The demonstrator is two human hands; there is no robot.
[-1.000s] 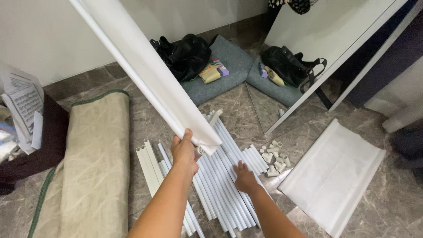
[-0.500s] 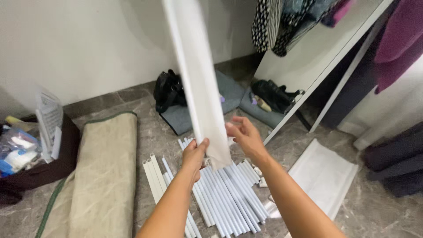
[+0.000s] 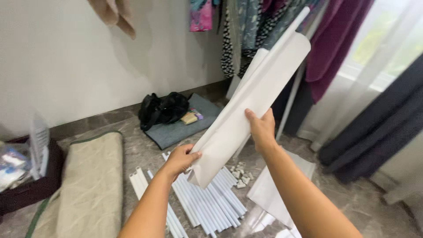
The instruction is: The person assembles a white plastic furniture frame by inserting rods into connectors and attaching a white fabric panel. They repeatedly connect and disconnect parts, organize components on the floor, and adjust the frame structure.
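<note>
Both hands' grip [image 3: 220, 145] has tilted panel [image 3: 255, 97] rightward, seemingly

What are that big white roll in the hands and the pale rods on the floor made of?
The white roll looks like thin plastic or coated sheet: smooth, matte, curling in a stiff curve without creases where the left hand and right hand hold it. The rods look like white coated metal or plastic tubes: straight, even, slightly glossy. The floor seems polished stone tile, veined and reflective.
</note>
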